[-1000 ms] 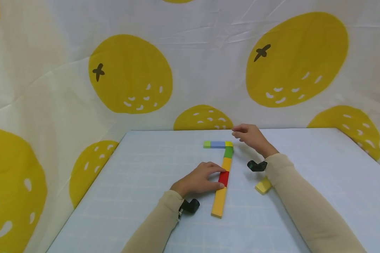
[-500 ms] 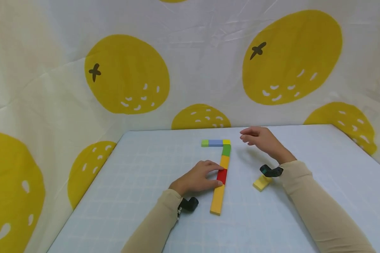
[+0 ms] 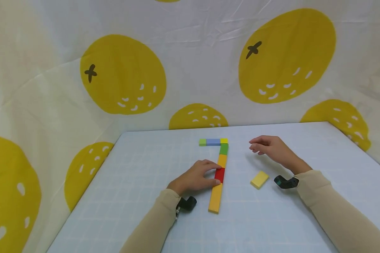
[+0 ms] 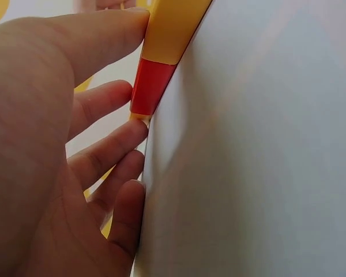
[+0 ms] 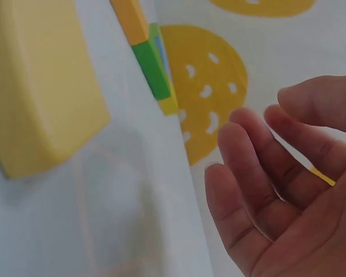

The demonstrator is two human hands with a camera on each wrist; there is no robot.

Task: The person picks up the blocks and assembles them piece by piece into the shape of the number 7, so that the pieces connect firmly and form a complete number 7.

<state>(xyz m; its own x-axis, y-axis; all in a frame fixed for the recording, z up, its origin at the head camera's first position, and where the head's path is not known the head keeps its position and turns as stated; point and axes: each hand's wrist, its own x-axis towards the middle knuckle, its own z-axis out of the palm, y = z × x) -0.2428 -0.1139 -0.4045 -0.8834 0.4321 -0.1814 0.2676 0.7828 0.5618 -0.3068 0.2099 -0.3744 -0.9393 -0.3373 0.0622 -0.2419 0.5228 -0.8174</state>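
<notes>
A row of flat blocks runs away from me on the table: an orange-yellow block [image 3: 215, 201], a red block [image 3: 220, 174], a shorter orange block [image 3: 222, 161] and a green block [image 3: 223, 149]. At its far end a yellow block [image 3: 224, 141], a blue block [image 3: 213, 142] and a light green block [image 3: 202, 142] turn left. My left hand [image 3: 194, 176] rests along the row's left side, thumb at the orange-yellow block and fingertips by the red one. My right hand [image 3: 273, 150] hovers right of the row, fingers loosely curled, holding nothing. A loose pale yellow block [image 3: 259, 180] lies nearer me.
The table [image 3: 139, 182] wears a pale checked cloth. Behind it and to the left hangs a white curtain [image 3: 190, 70] with large yellow fruit prints. Dark wrist cameras, such as the one [image 3: 187, 203] on the left, sit at the sleeve cuffs.
My right hand has moved back from the row's far corner, to the right and towards me, uncovering the pale yellow block. The left hand stays against the row; the view has shifted slightly.
</notes>
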